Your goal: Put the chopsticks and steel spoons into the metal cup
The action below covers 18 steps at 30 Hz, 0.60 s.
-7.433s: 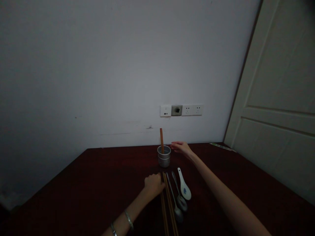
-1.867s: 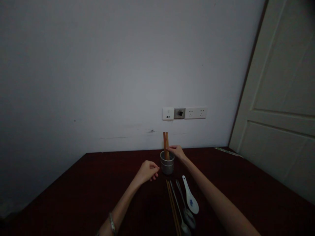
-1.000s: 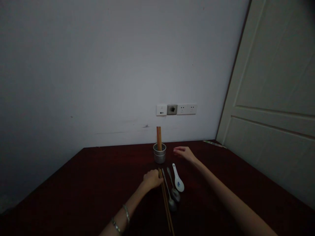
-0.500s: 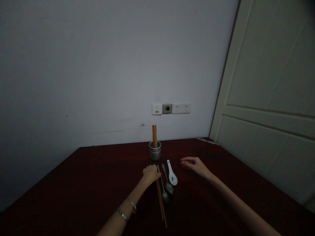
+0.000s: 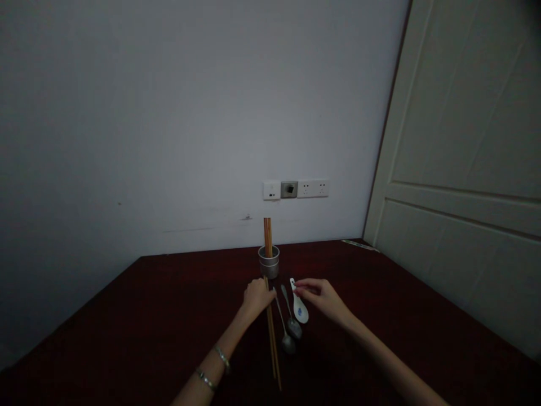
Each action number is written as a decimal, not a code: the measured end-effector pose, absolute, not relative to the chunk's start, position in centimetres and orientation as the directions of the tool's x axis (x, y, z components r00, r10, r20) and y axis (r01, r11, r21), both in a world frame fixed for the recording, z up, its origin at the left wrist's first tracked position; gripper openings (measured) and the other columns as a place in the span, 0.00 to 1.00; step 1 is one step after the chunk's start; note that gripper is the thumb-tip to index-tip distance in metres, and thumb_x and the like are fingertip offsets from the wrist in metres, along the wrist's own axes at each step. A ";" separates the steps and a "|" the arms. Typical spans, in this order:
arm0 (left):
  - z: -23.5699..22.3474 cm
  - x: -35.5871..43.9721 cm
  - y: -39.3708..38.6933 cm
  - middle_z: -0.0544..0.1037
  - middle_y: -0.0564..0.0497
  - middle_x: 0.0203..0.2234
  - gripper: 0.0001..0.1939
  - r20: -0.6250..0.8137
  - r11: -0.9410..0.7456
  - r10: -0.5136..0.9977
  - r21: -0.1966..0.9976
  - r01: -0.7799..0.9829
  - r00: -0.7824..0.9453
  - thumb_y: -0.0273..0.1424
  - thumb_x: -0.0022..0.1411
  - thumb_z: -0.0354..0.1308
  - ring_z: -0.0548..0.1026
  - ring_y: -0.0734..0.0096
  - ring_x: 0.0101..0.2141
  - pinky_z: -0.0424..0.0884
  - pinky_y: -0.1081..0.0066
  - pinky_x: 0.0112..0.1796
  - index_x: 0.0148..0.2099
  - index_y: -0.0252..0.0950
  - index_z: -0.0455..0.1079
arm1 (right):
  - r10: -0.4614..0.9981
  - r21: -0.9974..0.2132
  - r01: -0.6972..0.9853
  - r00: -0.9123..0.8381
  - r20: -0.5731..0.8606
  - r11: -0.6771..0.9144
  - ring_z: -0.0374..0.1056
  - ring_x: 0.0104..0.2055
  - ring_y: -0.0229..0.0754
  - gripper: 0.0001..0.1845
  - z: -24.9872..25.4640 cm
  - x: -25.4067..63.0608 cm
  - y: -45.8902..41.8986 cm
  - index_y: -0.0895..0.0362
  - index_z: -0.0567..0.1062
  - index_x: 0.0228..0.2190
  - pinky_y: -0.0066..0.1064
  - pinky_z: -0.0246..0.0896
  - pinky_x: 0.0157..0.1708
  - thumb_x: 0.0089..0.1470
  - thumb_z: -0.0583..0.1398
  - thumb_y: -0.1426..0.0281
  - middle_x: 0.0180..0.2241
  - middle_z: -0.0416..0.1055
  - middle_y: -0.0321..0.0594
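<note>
My left hand is closed around the upper part of a pair of wooden chopsticks; their top ends show above the thumb, and the lower ends point toward me. At the handle of a white ceramic soup spoon with a blue mark, my right hand has its thumb and fingers pinched. Between the hands lie two metal spoons, one closer to the chopsticks and another beside the soup spoon. Just beyond stands a metal cup with upright chopsticks in it.
Everything rests on a dark red table. Behind it is a pale wall with a row of sockets. A thin patterned strip lies at the back right, near a white panelled door.
My right hand has moved left to the soup spoon's handle. The chopsticks in my left hand have shifted slightly left, away from the metal spoons. The view has tilted slightly.
</note>
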<state>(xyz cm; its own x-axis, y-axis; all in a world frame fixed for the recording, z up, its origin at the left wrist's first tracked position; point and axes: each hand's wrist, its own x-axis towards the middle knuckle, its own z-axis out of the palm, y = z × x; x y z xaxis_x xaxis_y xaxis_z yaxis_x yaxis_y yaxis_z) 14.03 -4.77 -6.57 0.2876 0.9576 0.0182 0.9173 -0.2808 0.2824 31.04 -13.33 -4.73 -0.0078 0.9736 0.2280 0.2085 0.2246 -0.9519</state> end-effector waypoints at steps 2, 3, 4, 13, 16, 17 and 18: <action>-4.8 13.8 -5.1 0.76 0.39 0.33 0.16 0.071 -0.282 0.959 0.295 0.913 0.273 0.36 0.50 0.51 0.74 0.59 0.35 0.66 0.72 0.31 0.36 0.31 0.72 | 0.974 -0.964 0.146 0.008 0.224 0.221 0.70 0.33 0.43 0.18 -4.6 30.0 -13.2 0.62 0.75 0.33 0.34 0.64 0.36 0.41 0.61 0.62 0.30 0.74 0.45; -3.7 13.8 -5.4 0.76 0.39 0.32 0.15 0.104 -0.287 0.958 0.301 0.909 0.268 0.35 0.50 0.50 0.74 0.60 0.35 0.65 0.73 0.31 0.35 0.31 0.72 | 0.975 -0.969 0.116 0.020 0.221 0.217 0.70 0.33 0.43 0.19 -4.4 29.5 -13.2 0.63 0.75 0.33 0.34 0.64 0.36 0.40 0.62 0.61 0.30 0.75 0.45; -2.6 13.7 -5.7 0.76 0.39 0.32 0.15 0.139 -0.296 0.954 0.306 0.905 0.265 0.35 0.51 0.50 0.74 0.60 0.35 0.65 0.73 0.31 0.34 0.31 0.72 | 0.976 -0.973 0.087 0.034 0.216 0.212 0.70 0.32 0.43 0.20 -4.2 28.9 -13.1 0.63 0.75 0.33 0.35 0.65 0.36 0.39 0.62 0.61 0.29 0.75 0.45; 4.8 12.9 -9.9 0.75 0.47 0.25 0.12 0.469 -0.358 0.867 0.344 0.868 0.171 0.36 0.53 0.49 0.72 0.66 0.28 0.61 0.71 0.30 0.31 0.35 0.69 | 0.979 -0.947 -0.255 0.109 0.175 0.198 0.71 0.32 0.48 0.24 -1.1 24.7 -13.7 0.63 0.76 0.31 0.38 0.68 0.34 0.31 0.66 0.60 0.26 0.75 0.46; 5.2 12.8 -10.7 0.74 0.49 0.22 0.09 0.516 -0.383 0.843 0.374 0.845 0.154 0.36 0.52 0.50 0.71 0.67 0.25 0.60 0.72 0.28 0.28 0.36 0.67 | 0.974 -0.942 -0.265 0.148 0.173 0.208 0.71 0.31 0.46 0.22 -1.2 23.9 -14.0 0.62 0.77 0.31 0.35 0.68 0.31 0.32 0.66 0.60 0.26 0.75 0.44; 5.2 12.7 -10.8 0.73 0.49 0.21 0.09 0.527 -0.396 0.836 0.383 0.835 0.154 0.35 0.51 0.50 0.71 0.68 0.24 0.59 0.72 0.28 0.28 0.36 0.66 | 0.972 -0.943 -0.256 0.156 0.176 0.212 0.71 0.31 0.46 0.22 -1.3 23.6 -14.0 0.61 0.77 0.31 0.33 0.67 0.30 0.33 0.66 0.60 0.26 0.75 0.44; 5.2 12.7 -10.9 0.73 0.50 0.20 0.08 0.540 -0.411 0.827 0.393 0.823 0.155 0.35 0.51 0.51 0.70 0.69 0.23 0.59 0.72 0.27 0.27 0.36 0.66 | 0.970 -0.945 -0.243 0.161 0.185 0.220 0.71 0.30 0.46 0.22 -1.3 23.4 -14.1 0.61 0.77 0.31 0.33 0.67 0.29 0.33 0.66 0.60 0.26 0.75 0.44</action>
<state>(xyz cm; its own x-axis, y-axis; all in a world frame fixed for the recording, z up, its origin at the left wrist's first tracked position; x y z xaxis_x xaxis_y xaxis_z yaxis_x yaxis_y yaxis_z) 12.68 -10.89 5.15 0.1552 0.8274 0.5397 0.8228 -0.4107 0.3930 23.37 -14.08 -1.32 0.1608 0.9695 0.1848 -0.2426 0.2203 -0.9448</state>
